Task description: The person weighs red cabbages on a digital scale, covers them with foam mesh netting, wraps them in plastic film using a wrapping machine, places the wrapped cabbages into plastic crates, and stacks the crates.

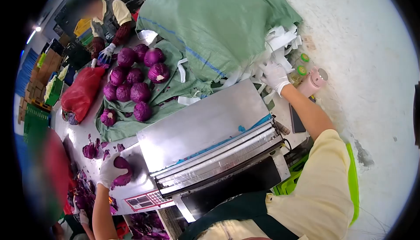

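Note:
My left hand (109,170), in a white glove, is closed around a red cabbage (124,175) at the steel scale plate (139,165). Part of that cabbage is hidden behind the glove. Farther up and to the right, my right hand (274,76), also gloved, reaches among loose white strips (280,39) beside a large green woven sack (214,17). Its fingers are bent but apart, and no strip is clearly gripped. Between my arms stands a wrapping machine (214,152) with a flat metal top and a film roll. Several whole red cabbages (140,92) lie on green sacking (168,98).
A co-worker (111,19) in gloves stands across the table by a red net bag (83,92). A pink bottle (311,82), glass jars (301,71) and a dark phone-like slab (297,120) sit at right. Purple leaf scraps (91,150) litter the left side.

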Available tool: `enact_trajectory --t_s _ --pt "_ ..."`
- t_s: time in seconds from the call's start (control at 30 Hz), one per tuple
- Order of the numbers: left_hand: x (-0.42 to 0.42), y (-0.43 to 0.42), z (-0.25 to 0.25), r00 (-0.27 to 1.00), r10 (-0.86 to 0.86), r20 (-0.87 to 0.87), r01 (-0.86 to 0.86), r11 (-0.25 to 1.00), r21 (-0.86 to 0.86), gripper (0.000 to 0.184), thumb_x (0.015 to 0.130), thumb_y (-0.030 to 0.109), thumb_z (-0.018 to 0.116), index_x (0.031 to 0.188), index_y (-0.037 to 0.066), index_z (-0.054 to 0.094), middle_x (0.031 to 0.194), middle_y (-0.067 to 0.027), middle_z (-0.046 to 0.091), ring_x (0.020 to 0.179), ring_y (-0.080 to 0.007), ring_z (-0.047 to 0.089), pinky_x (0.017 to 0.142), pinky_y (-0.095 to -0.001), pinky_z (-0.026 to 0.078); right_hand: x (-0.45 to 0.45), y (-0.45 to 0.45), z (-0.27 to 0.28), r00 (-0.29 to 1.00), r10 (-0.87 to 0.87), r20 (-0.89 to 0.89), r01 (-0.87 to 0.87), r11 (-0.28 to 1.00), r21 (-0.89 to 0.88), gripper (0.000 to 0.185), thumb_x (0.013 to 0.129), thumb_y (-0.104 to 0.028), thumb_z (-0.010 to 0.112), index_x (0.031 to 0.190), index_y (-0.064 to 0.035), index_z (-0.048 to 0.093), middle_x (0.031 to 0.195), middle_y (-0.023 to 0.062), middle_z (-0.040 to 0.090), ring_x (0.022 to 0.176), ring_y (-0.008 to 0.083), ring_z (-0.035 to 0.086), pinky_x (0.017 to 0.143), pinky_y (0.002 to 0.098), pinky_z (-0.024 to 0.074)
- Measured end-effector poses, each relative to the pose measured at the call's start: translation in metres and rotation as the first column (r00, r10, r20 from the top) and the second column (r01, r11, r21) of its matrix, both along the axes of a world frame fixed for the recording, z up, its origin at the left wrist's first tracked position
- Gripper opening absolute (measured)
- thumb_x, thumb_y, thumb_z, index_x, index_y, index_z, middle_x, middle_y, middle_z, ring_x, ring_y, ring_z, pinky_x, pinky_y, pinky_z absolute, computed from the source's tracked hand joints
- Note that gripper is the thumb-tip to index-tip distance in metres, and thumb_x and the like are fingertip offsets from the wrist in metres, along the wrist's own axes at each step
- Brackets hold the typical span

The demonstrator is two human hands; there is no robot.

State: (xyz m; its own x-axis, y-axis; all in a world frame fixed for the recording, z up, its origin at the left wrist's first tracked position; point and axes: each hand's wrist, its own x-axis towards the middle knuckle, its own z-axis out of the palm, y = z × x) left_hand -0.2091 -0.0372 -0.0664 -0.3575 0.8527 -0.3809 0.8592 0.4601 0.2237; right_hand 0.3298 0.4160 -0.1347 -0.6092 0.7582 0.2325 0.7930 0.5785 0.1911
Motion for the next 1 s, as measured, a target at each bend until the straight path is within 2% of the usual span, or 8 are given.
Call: enact_trajectory --t_s 0.2,0.53,0.63,0.73,0.8,0.87,0.93,1.0 --pt "0.035 0.012 -0.008 0.97 0.024 -0.242 0.063 0.935 0.348 0.09 0.055 0.027 0.082 0.136 0.01 0.046 0.141 -0.03 0.037 0.13 -0.043 0.038 0.105 -0.0449 0.036 0.002 -0.007 -0.001 0.986 0.024 -0.166 -0.014 0.998 0.06 0.03 0.074 -0.025 0.066 0.103 -0.0166 0.059 0.098 0.0092 0.061 0.092 0.0292 0.061 0.073 0.0464 0.0487" --pt "0.092 0.021 0.025 0.99 0.107 -0.09 -0.005 0.671 0.742 0.05 0.077 0.011 0.07 0.125 0.004 0.056 0.125 -0.0171 0.057 0.118 -0.0307 0.052 0.099 -0.0378 0.041 0.032 -0.16 0.16 0.721 0.081 -0.688 -0.3 0.932 -0.205 0.017 0.08 -0.009 0.065 0.094 -0.0037 0.058 0.082 0.0142 0.063 0.077 0.0293 0.063 0.069 0.0352 0.0492" --pt "0.214 0.041 0.07 0.809 -0.313 0.498 -0.282 0.536 0.796 0.068 0.071 0.019 0.079 0.13 0.001 0.051 0.131 -0.0144 0.054 0.122 -0.0283 0.05 0.104 -0.0369 0.037 0.008 -0.23 0.2 0.593 0.192 -0.782 -0.677 0.645 -0.354 0.02 0.077 -0.008 0.07 0.092 -0.003 0.058 0.078 0.012 0.061 0.074 0.0268 0.062 0.068 0.0328 0.0478" --pt "0.29 0.04 0.081 0.766 -0.618 0.178 0.192 0.484 0.854 0.054 0.072 0.028 0.079 0.116 0.003 0.062 0.112 -0.0116 0.065 0.107 -0.0271 0.06 0.096 -0.0413 0.043 -0.023 -0.271 0.214 0.51 0.569 -0.645 -0.847 0.463 -0.261 0.017 0.075 -0.005 0.069 0.09 -0.0047 0.06 0.073 0.009 0.058 0.072 0.0215 0.061 0.07 0.0301 0.0464" --pt "0.327 0.012 0.064 0.671 -0.345 0.656 -0.305 0.678 0.669 0.019 0.083 0.014 0.072 0.096 0.001 0.069 0.079 -0.0053 0.068 0.074 -0.01 0.064 0.069 -0.0258 0.051 -0.035 -0.277 0.21 0.444 0.702 -0.557 -0.895 0.37 -0.248 0.034 0.076 -0.016 0.076 0.104 -0.0035 0.061 0.091 0.0045 0.062 0.082 0.0117 0.058 0.073 0.0265 0.048" --pt "0.336 0.004 0.052 0.502 -0.248 0.828 -0.626 0.556 0.546 0.015 0.088 0.011 0.067 0.097 -0.001 0.068 0.081 -0.003 0.069 0.075 -0.0053 0.061 0.067 -0.0213 0.049 -0.049 -0.294 0.207 0.396 -0.115 -0.911 -0.833 0.371 -0.409 0.041 0.084 -0.011 0.066 0.121 -0.0033 0.051 0.091 0.0059 0.062 0.089 0.0133 0.06 0.081 0.0285 0.0479" --pt "0.347 -0.002 0.047 0.444 -0.2 0.873 -0.742 0.464 0.484 0.016 0.09 0.011 0.065 0.096 -0.003 0.068 0.082 -0.0024 0.068 0.075 -0.005 0.06 0.068 -0.0212 0.05 -0.063 -0.305 0.183 0.477 -0.315 -0.821 -0.824 0.164 -0.542 0.047 0.089 -0.013 0.063 0.131 -0.0013 0.046 0.096 0.0054 0.059 0.093 0.0116 0.056 0.086 0.0272 0.0462" --pt "0.361 -0.01 0.042 0.434 -0.154 0.888 -0.799 0.389 0.458 0.018 0.09 0.013 0.064 0.096 -0.005 0.067 0.08 -0.0034 0.068 0.071 -0.005 0.061 0.066 -0.0212 0.05 -0.079 -0.311 0.149 0.609 -0.049 -0.791 -0.791 0.038 -0.611 0.033 0.091 -0.011 0.06 0.122 -0.0012 0.056 0.094 0.0036 0.06 0.094 0.0098 0.056 0.087 0.0257 0.0457"
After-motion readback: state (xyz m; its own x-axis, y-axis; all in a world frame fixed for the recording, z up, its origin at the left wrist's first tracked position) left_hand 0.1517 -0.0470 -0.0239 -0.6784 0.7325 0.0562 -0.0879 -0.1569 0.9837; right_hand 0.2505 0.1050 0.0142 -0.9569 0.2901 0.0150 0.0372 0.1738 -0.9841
